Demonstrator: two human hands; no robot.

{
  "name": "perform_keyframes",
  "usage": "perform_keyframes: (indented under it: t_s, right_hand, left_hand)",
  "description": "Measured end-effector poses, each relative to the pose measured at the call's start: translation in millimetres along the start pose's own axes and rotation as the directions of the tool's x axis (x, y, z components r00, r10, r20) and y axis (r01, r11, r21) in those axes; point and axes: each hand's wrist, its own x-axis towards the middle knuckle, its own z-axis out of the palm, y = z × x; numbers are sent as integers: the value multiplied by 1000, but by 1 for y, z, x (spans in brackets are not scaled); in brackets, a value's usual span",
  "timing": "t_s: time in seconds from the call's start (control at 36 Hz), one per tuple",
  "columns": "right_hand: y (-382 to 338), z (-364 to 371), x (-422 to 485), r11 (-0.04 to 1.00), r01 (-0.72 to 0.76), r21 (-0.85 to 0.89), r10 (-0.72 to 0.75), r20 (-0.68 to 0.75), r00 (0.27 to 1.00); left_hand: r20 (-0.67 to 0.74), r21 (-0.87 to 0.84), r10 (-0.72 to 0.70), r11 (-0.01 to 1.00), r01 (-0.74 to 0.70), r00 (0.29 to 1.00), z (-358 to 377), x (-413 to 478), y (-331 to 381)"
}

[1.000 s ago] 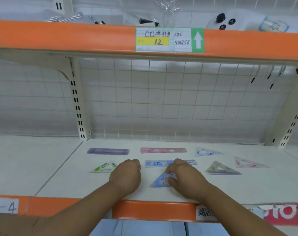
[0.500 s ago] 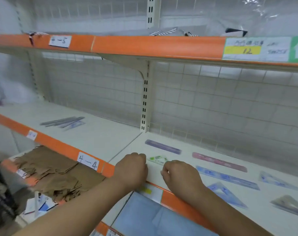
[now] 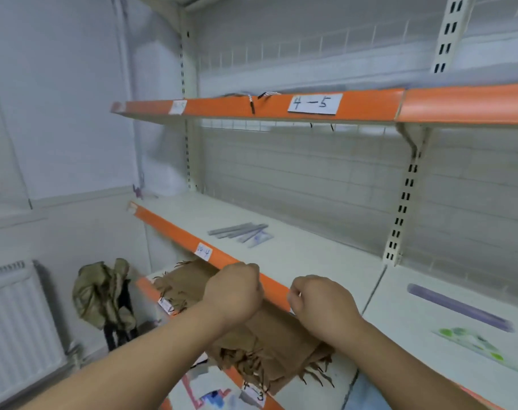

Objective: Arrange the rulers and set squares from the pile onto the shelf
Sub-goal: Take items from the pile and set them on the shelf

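A small pile of grey rulers and a set square (image 3: 241, 233) lies on the left bay of the white shelf (image 3: 296, 250), some way beyond both hands. On the right bay lie a purple ruler (image 3: 459, 307) and a green-patterned set square (image 3: 470, 343). My left hand (image 3: 232, 291) is curled into a fist in front of the shelf's orange front edge (image 3: 174, 229) and holds nothing. My right hand (image 3: 322, 304) is also curled with nothing in it, just right of the left one, over the same edge.
A brown fringed cloth (image 3: 251, 329) lies on the shelf below. An upper shelf labelled 4-5 (image 3: 314, 103) hangs overhead. An upright post (image 3: 402, 208) divides the bays. A radiator (image 3: 18, 321) and a bundled garment (image 3: 101, 297) stand at the left wall.
The view has swung left from the right bay to the left bay. My right hand let go of the blue set square; both hands drew back to the shelf's front edge.
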Motion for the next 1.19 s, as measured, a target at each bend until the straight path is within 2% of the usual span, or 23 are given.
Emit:
perform_keyframes:
  t_s: [0.31,0.56,0.67,0.81,0.94,1.19]
  right_hand:
    - [-64,42,82,999,-40,-8,41,56,998]
    - [-65,72,167,996,-72,-46,77,119,990]
    - [-58,90,211,995,-80,-54,86,133,987]
    - [-39,109,255,986,-100,-135,117,131,984]
    - [-18,124,274,968,-217,-123,241,226,944]
    - [-2,134,276,892,-441,-99,451,268,851]
  left_hand:
    - [25,-11,-57,998,57,998,-3,35,-110]
    - [40,-12,-45,999,46,998,22,91,-151]
    - [97,-10,-37,999,38,995,26,126,-164]
    - [113,2,-42,999,42,993,35,172,-176]
    - [145,-28,-11,999,15,989,52,207,-180]
    - [201,-75,141,989,-128,969,70,256,-175]
